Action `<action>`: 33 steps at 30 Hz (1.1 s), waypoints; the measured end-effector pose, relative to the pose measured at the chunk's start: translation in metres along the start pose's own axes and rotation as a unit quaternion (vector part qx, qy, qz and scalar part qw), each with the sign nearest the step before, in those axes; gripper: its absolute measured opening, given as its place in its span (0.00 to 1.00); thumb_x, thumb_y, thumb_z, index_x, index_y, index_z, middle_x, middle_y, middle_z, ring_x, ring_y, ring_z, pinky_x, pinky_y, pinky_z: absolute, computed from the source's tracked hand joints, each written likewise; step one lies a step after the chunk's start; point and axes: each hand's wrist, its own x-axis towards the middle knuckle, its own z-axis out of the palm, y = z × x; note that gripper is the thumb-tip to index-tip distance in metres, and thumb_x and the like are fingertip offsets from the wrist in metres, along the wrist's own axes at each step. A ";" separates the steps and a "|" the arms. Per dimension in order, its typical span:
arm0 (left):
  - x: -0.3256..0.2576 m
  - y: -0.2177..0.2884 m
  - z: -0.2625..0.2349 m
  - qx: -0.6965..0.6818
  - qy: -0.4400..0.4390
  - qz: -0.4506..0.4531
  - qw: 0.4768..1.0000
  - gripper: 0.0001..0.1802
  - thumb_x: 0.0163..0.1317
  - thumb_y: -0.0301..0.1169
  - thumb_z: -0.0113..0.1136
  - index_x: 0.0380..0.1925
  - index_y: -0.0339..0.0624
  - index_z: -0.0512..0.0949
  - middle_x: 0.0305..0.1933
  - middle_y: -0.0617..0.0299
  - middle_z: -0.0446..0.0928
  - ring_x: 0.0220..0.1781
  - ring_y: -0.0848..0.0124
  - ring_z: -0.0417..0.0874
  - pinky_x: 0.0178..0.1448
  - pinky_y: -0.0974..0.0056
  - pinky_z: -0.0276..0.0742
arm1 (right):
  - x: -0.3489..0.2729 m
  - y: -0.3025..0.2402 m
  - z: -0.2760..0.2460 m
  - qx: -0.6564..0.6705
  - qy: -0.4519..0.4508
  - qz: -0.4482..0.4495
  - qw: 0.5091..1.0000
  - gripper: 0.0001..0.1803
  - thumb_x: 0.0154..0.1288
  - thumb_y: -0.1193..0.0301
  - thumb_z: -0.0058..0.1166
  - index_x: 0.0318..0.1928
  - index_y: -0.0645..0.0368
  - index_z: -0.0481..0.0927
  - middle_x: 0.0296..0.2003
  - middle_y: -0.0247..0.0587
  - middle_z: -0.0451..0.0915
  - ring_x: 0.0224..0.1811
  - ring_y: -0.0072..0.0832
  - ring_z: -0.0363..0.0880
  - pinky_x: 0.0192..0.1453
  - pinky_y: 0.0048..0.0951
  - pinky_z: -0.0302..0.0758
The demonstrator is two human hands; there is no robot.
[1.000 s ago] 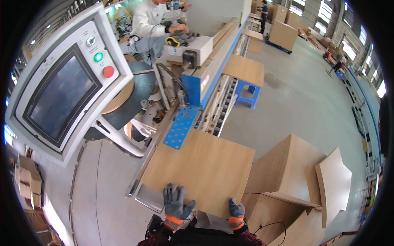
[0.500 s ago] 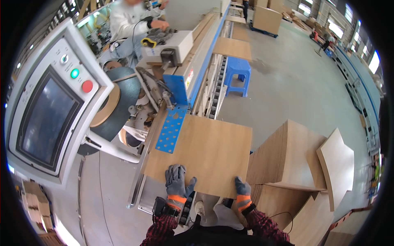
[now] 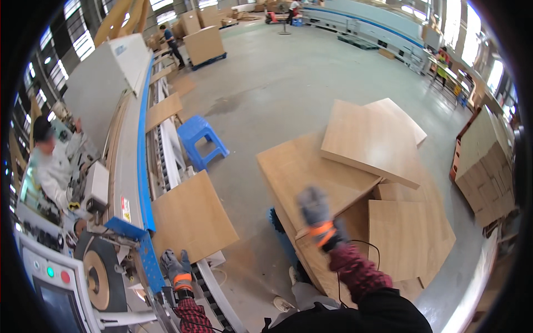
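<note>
A wood-veneer board [image 3: 191, 216] lies on the roller track along the blue-edged machine at the left. My left hand [image 3: 176, 265], in a grey glove with an orange cuff, touches the board's near edge, its fingers stretched out. Away to the right, my right hand [image 3: 316, 211] is raised over a stack of similar boards [image 3: 302, 166]. It wears a matching glove and is smeared by motion, so its fingers cannot be read; whether it touches the stack is unclear. Another board [image 3: 369, 141] lies askew on the stack's far part.
A blue plastic stool [image 3: 202, 139] stands between the track and the stack. A control panel [image 3: 55, 288] and a tape reel [image 3: 97, 277] are at lower left. A co-worker [image 3: 53, 166] is behind the machine. More stacked boards [image 3: 488, 166] stand far right.
My view has swung right. The board has moved forward along the machine. My right hand has left its edge and moved right, over the stack; my left hand stays at the board.
</note>
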 end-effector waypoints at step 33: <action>-0.044 0.302 -0.007 -0.507 -0.171 -0.132 0.834 0.43 0.48 0.50 0.63 0.54 0.26 0.64 0.58 0.42 0.64 0.60 0.54 0.65 0.64 0.59 0.59 | 0.000 0.068 -0.214 -0.294 0.130 0.138 0.937 0.30 0.59 0.45 0.44 0.44 0.61 0.76 0.38 0.55 0.78 0.44 0.50 0.75 0.46 0.40 0.71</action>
